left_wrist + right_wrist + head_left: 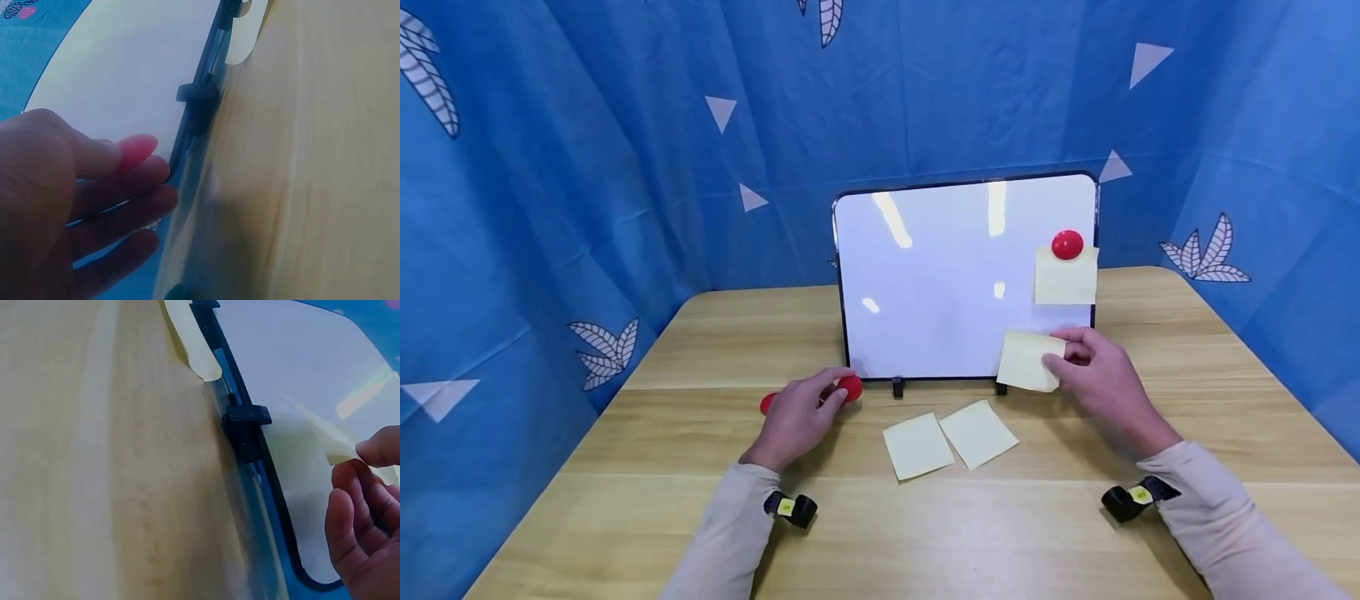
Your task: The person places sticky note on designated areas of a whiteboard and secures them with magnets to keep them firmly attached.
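Observation:
My left hand pinches a round red magnet between thumb and fingers, close to the lower left corner of the whiteboard. In the left wrist view the same magnet shows between thumb and forefinger. With thumb and fingers my right hand holds a pale yellow sticky note by its right edge, in front of the board's lower right part. In the right wrist view that note is seen nearly edge-on. Higher on the board, another red magnet sits over the top of a second note.
Two more sticky notes, a left one and a right one, lie on the wooden table. Another red piece is partly hidden behind my left hand. Black feet support the board. A blue curtain hangs behind.

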The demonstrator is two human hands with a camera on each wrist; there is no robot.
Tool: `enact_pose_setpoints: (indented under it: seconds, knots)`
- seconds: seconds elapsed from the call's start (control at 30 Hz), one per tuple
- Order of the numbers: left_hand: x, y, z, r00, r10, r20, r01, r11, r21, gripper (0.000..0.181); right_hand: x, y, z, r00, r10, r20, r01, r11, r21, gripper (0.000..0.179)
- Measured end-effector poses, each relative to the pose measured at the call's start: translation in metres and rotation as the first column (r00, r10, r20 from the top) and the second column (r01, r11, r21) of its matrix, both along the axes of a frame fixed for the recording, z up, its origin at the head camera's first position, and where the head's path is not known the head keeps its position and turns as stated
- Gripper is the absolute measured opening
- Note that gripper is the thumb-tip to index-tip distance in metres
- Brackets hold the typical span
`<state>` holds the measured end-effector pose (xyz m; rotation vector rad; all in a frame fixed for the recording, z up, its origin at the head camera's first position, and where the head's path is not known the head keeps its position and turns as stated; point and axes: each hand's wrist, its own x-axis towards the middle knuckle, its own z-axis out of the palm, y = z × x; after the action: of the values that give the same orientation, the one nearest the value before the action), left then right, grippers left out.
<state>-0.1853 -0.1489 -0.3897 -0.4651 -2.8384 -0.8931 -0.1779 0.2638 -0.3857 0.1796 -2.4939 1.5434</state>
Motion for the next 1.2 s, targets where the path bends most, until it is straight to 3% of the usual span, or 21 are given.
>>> enact_pose_setpoints:
  seconds: [0.17, 0.47, 0.87, 1.2]
  knots:
    - [0.0, 0.001, -0.002, 1.0, -0.011, -0.026, 0.011, 1.0, 0.007, 0.041, -0.002, 0.0, 0.006, 1.0, -0.018, 0.004, 0.018, 1.0, 0.01, 0.043]
    - [-0.001, 0.002, -0.004, 0.994, -0.034, -0.106, 0.045, 0.994, 0.102, 0.038, -0.01, -0.002, 0.016, 0.999, -0.033, -0.029, 0.034, 0.999, 0.032, 0.04]
    - [-0.002, 0.005, -0.008, 0.995, -0.061, -0.073, 0.072, 0.985, 0.157, 0.035, -0.018, -0.012, 0.023, 0.996, -0.033, -0.077, 0.035, 0.999, 0.015, 0.039]
    - [0.0, 0.006, -0.007, 0.993, -0.11, -0.045, 0.117, 0.971, 0.21, 0.034, -0.026, -0.021, 0.028, 0.977, -0.064, -0.205, 0.088, 0.99, 0.108, 0.034]
